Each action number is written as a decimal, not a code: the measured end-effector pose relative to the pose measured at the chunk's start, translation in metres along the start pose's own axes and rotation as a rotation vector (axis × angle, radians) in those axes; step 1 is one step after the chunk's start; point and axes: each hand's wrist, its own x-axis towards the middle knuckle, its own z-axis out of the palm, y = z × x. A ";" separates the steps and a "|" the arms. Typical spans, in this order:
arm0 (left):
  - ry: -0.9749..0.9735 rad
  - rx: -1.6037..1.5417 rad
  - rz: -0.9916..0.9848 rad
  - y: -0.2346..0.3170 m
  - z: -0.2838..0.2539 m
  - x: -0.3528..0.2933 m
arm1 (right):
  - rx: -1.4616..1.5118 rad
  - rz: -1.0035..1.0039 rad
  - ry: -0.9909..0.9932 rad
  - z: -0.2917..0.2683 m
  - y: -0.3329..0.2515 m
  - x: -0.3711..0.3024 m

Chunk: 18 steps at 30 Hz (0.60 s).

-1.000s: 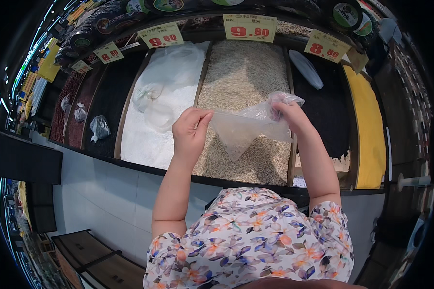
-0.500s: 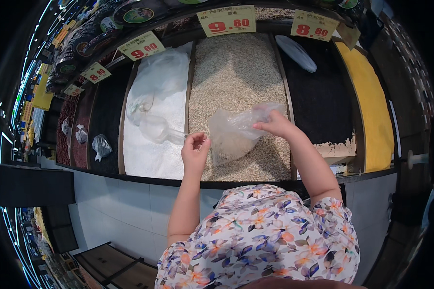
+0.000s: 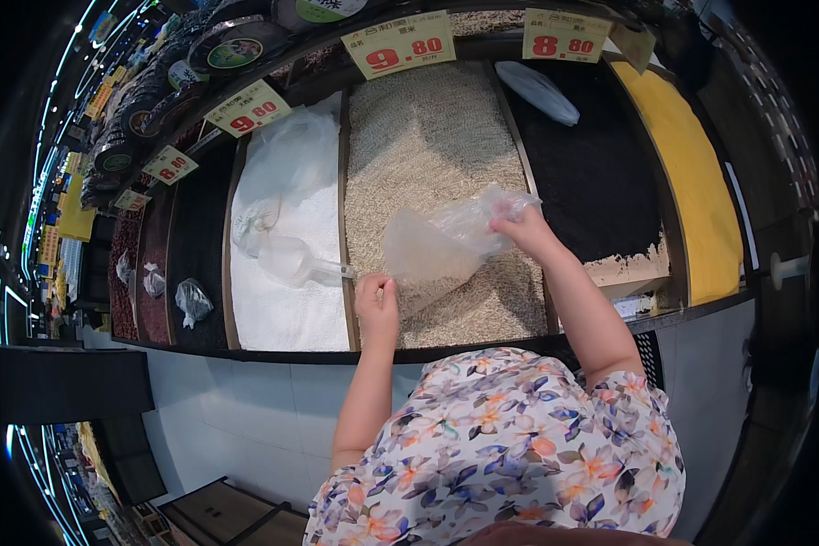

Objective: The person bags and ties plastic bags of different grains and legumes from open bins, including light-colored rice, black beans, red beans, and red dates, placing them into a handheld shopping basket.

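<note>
A thin clear plastic bag spreads above a bin of pale beige grain. My right hand is closed on the bag's gathered right end. My left hand is beside the bag's lower left edge, its fingers curled together; whether they pinch the film cannot be made out. Grain colour shows through the bag, so its contents are unclear. Just left of that hand, a clear plastic scoop lies on white grain, its handle reaching toward my fingers.
Wooden dividers separate the bins. To the right are black grain with a rolled plastic bag and yellow grain. Crumpled bags lie on darker bins at left. Price cards stand along the back beneath packaged goods.
The view has shifted slightly, moving the bins in the picture. My left hand is lower and a little closer to the bag's edge. My right hand keeps its hold on the bag.
</note>
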 end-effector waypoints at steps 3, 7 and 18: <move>0.102 -0.078 0.094 0.008 -0.010 0.014 | -0.031 -0.061 -0.085 -0.004 0.005 0.004; 0.177 -0.103 0.134 0.050 -0.030 0.051 | 0.033 -0.160 -0.011 0.002 0.008 0.004; 0.165 -0.136 0.446 0.120 -0.075 0.138 | 0.411 -0.090 -0.184 0.026 -0.021 0.006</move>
